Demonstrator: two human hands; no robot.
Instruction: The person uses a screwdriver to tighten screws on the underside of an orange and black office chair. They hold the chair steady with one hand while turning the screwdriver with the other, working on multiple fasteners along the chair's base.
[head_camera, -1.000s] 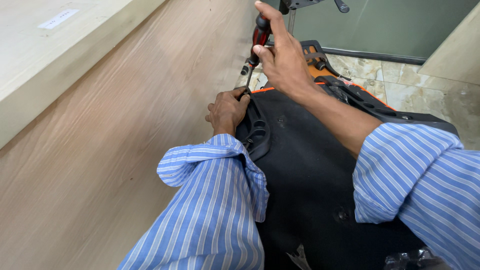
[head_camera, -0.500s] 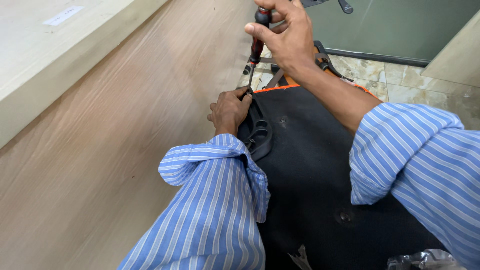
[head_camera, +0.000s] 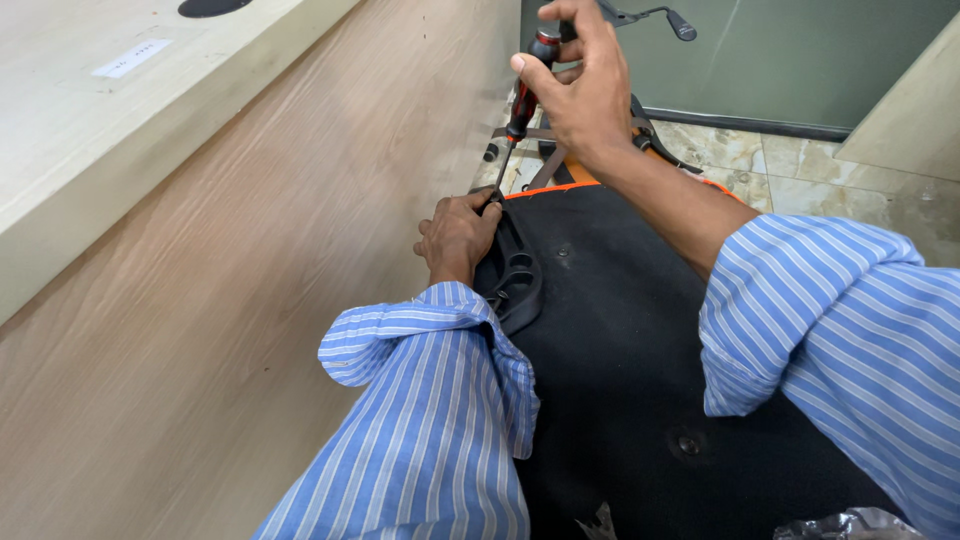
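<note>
Broadly, a wood-grain panel (head_camera: 250, 300) fills the left of the view under a pale desktop (head_camera: 90, 130), and against it lies a large black upholstered seat base (head_camera: 640, 360) with an orange edge, turned underside up over a tiled floor (head_camera: 800, 160). Both arms wear rolled blue striped sleeves (head_camera: 440, 420). A black plastic bracket (head_camera: 515, 275) sits on the seat's left edge, close to the panel. The left hand (head_camera: 458, 235) is clenched over the bracket's upper end, pinning it in place just where the tool meets it. The right hand (head_camera: 580, 90) is wrapped around the red and black handle of a screwdriver (head_camera: 520, 100), whose thin shaft runs down and slightly left to a tip at the bracket beside the left fingers; the screw itself is hidden by them. To do this well, it seems best to keep the shaft in line with the screw, press down along it while turning, and hold the bracket firm so it cannot shift or let the tip slip toward the fingers.
</note>
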